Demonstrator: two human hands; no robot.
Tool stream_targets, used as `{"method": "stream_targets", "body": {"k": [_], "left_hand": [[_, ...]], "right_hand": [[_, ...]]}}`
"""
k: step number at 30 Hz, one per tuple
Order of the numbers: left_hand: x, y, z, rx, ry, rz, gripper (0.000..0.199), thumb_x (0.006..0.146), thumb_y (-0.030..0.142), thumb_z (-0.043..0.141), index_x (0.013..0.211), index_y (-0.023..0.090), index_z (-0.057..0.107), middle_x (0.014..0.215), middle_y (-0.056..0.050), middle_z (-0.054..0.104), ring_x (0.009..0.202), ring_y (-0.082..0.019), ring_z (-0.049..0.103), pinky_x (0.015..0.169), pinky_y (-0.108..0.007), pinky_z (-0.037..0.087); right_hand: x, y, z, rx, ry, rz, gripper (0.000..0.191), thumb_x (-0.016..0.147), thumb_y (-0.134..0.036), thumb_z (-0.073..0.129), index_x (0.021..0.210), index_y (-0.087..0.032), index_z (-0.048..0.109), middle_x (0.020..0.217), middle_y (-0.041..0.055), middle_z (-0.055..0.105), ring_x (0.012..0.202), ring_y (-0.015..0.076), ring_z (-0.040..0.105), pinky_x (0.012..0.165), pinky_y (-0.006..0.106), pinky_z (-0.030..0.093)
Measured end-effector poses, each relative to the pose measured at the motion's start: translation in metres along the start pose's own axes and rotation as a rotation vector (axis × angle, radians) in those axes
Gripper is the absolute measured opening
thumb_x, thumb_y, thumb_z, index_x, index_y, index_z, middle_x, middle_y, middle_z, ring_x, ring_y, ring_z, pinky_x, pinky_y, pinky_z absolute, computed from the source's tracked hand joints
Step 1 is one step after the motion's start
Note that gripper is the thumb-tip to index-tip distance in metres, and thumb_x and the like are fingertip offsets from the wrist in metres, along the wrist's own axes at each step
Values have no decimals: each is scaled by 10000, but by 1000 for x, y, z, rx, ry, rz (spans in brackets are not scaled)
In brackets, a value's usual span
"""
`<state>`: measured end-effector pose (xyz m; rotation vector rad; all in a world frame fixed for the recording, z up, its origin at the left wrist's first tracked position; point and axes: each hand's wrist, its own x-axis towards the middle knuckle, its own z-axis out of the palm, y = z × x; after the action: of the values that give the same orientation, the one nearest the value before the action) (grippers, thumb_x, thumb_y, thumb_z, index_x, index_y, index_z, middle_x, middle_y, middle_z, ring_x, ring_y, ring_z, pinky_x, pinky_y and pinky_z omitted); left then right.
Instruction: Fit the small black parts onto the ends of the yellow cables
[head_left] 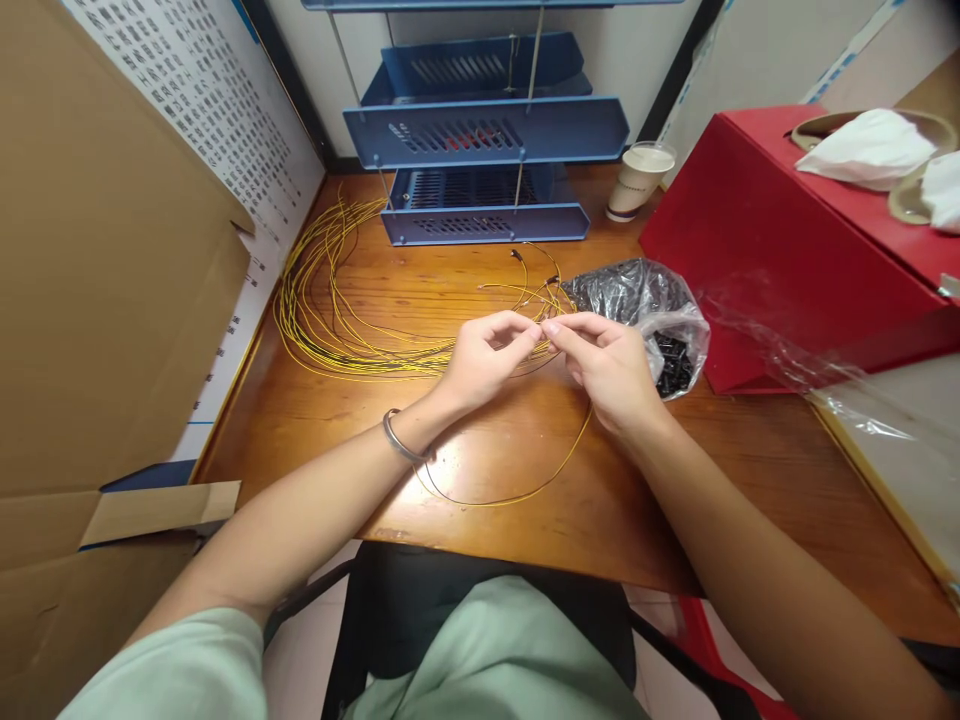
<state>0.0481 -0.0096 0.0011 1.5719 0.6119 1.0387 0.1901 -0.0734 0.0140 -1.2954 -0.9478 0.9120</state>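
Note:
My left hand and my right hand meet over the desk, thumb and forefinger of each pinched together, fingertips touching. What sits between the fingertips is too small to make out. A thin yellow-and-black wire comes out beneath my right hand and curves across the desk to the left, passing under my left wrist. Behind my hands lies a coil of yellow and black wires. Some of their ends carry small black connectors. Right beside my right hand is a clear plastic bag of small black parts.
A blue tiered tray rack stands at the back, with a paper cup beside it. On the right is a red box with white tissue-like bundles on top. Cardboard borders the left side. The wooden desk ends near my lap.

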Motion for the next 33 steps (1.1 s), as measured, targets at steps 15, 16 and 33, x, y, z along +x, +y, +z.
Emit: {"method": "stream_targets", "body": {"k": [15, 16, 33], "left_hand": [[4, -5, -5, -409, -149, -244, 246, 786, 384, 731, 719, 151, 693, 581, 22, 544, 592, -91, 456, 633, -248, 365], [4, -5, -4, -389, -139, -233, 253, 784, 392, 735, 716, 152, 695, 582, 22, 548, 590, -91, 458, 635, -249, 371], [4, -5, -2, -127, 78, -87, 243, 764, 387, 775, 721, 155, 718, 611, 13, 638, 594, -99, 561, 641, -260, 461]], "right_hand": [[-7, 0, 0, -349, 35, -437, 84, 889, -268, 683, 881, -196, 725, 843, 28, 714, 673, 122, 606, 579, 264, 447], [-6, 0, 0, -323, 46, -425, 79, 881, -269, 694, 888, -201, 732, 837, 26, 713, 667, 122, 604, 568, 262, 442], [1, -1, -4, -61, -92, -5, 299, 744, -400, 808, 945, -178, 797, 683, 4, 664, 517, 84, 465, 448, 234, 323]]}}
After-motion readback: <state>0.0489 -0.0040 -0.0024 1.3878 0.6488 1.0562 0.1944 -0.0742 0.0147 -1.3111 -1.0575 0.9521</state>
